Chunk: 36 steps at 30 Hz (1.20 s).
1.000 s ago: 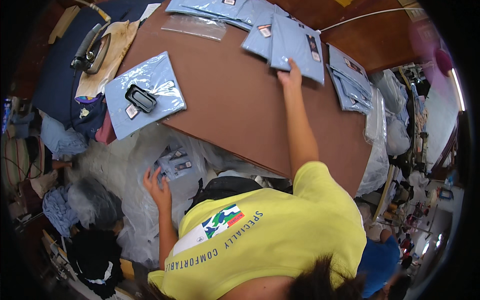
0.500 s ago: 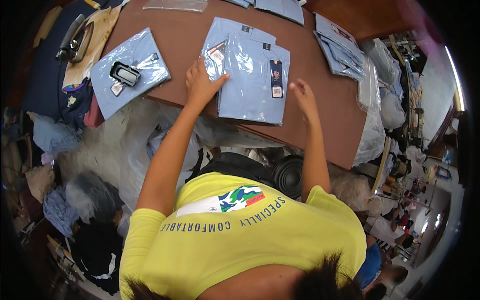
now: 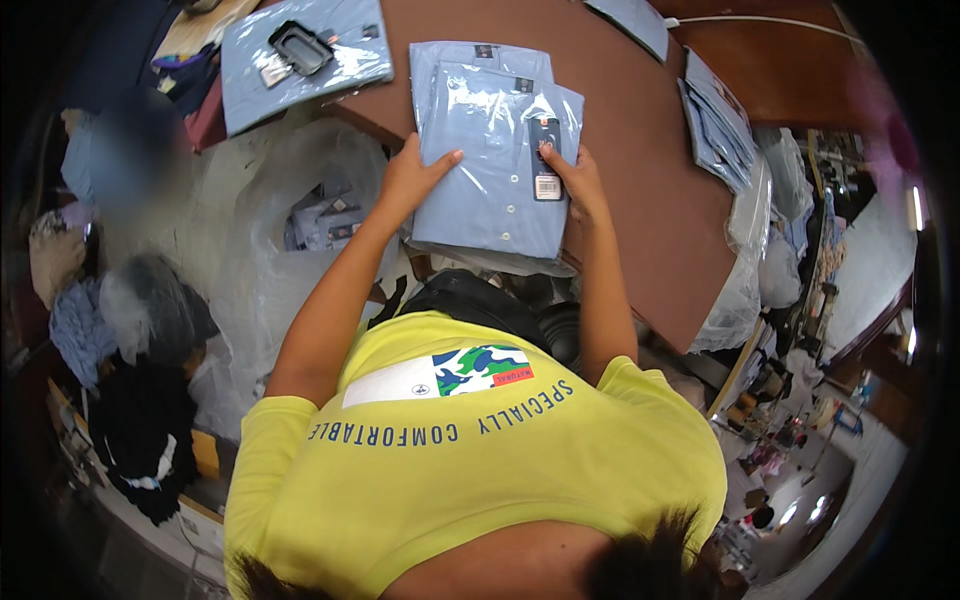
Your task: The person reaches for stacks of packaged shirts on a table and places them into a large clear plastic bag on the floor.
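Two light-blue folded shirts (image 3: 478, 150) in clear plastic bags lie overlapped, the upper one nearer me and reaching past the front table edge. My left hand (image 3: 412, 175) grips their left side, thumb on top and fingers at the edge, partly hidden. On the right side my right hand (image 3: 578, 182) is closed round the edge, its thumb pressing on the dark hang tag (image 3: 546, 175). Small white buttons run down the upper shirt's front. How many layers each hand holds is hidden.
The brown table (image 3: 640, 230) curves around the shirts. At left another bagged shirt (image 3: 350, 70) carries a black oval frame-like object (image 3: 301, 48). More bagged shirts (image 3: 715, 125) are piled at right. Below the table's left edge, a large clear plastic bag (image 3: 260, 270) contains blue packets.
My right hand has come in from the right and taken hold of the shirts' right edge. My left hand stays on the left edge. The whole view has shifted.
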Available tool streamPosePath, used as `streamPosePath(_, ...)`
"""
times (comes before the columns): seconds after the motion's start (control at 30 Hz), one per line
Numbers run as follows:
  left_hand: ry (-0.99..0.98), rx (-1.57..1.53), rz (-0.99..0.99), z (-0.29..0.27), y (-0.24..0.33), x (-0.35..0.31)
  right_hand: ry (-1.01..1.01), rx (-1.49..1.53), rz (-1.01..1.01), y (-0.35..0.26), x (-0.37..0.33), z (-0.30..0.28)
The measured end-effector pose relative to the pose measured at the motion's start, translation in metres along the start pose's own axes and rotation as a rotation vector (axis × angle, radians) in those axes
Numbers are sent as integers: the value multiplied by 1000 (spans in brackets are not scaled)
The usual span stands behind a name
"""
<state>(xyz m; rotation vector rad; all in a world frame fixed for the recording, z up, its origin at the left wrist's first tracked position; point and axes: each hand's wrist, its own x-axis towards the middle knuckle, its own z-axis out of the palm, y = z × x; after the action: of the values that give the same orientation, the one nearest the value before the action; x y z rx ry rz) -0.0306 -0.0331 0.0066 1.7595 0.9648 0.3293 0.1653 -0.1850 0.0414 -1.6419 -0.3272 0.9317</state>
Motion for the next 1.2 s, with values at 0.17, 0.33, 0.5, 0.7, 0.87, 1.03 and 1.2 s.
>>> streamPosePath(0.17,-71,-325,-55,-8,-46,-43,-193,289,327,8,-35,22)
streamPosePath(0.33,-17,-332,-139,-31,-72,-80,-315,39,255,4,-57,55)
streamPosePath(0.5,119,-350,-229,-72,-116,-103,-423,-99,206,-6,-61,98)
streamPosePath(0.7,637,573,-550,-122,-157,-136,-684,-143,319,21,-37,149)
streamPosePath(0.87,519,321,-389,-134,-218,-147,-821,-31,617,98,-8,220)
streamPosePath(1.03,413,407,-214,-136,-221,-194,-658,124,932,222,31,275)
streamPosePath(1.2,225,299,-294,-127,-210,-225,-330,214,1025,286,42,329)
